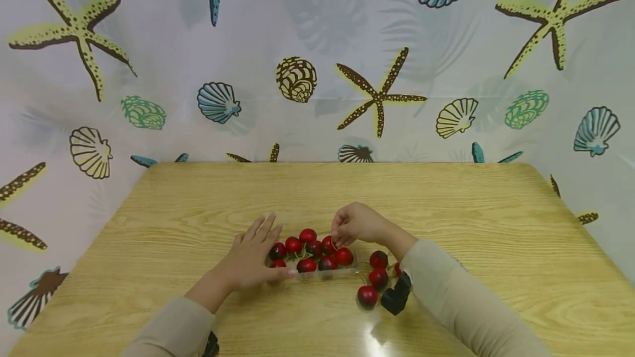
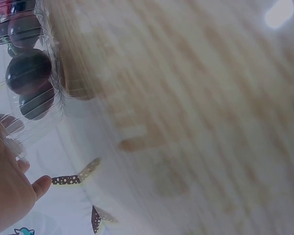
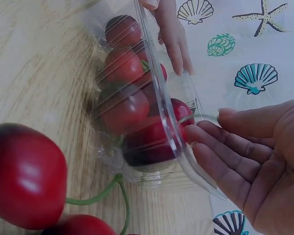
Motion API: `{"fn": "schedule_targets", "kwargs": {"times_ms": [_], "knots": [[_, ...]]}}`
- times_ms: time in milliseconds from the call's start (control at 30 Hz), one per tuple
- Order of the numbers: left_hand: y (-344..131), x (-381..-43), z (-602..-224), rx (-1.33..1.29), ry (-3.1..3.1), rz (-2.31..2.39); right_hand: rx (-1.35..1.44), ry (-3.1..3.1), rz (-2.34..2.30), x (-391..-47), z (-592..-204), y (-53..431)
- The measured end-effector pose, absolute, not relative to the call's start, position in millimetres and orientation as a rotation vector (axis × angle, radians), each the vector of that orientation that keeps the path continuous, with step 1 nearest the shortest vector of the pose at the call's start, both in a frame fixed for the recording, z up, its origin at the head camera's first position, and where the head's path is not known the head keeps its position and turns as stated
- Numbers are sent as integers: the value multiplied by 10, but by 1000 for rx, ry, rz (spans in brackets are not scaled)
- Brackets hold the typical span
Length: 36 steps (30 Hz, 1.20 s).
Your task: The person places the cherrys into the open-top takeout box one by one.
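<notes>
A clear plastic container (image 1: 327, 273) on the table holds several dark-red cherries (image 1: 306, 265) with green stems. My left hand (image 1: 250, 258) is at its left end, fingers straight and spread, thumb along the near edge. In the left wrist view, part of the left hand (image 2: 10, 186) shows beside the see-through wall. My right hand (image 1: 359, 223) is over the container's right end, thumb and fingertips close together. The right wrist view shows that hand (image 3: 255, 161) at the rim, pinching a thin green stem (image 3: 188, 118) that leads to a cherry inside.
Several loose cherries (image 1: 367, 296) with stems lie on the wooden table (image 1: 198, 191), right of the container and near the right forearm. A black wrist mount (image 1: 397, 294) sits close to them. Behind the table hangs a cloth (image 1: 258, 43) printed with shells and starfish.
</notes>
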<state>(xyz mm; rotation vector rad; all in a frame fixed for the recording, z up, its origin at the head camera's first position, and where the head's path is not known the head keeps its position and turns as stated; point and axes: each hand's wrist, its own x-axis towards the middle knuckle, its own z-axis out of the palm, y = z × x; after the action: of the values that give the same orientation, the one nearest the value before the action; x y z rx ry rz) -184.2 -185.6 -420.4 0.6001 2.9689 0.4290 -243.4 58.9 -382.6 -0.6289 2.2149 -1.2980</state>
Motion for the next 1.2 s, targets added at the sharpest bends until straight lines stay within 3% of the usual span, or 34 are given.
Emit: {"fn": "schedule_targets", "kwargs": {"times_ms": [467,1200], "knots": [[-1863,-1871,-4189,615,2983,398,-650,2170,-1328,-2480,-3771,659],[-1865,-1845,-4178,628,2968,415,-598,2211,-1335,-2583,-3875,1211]]}}
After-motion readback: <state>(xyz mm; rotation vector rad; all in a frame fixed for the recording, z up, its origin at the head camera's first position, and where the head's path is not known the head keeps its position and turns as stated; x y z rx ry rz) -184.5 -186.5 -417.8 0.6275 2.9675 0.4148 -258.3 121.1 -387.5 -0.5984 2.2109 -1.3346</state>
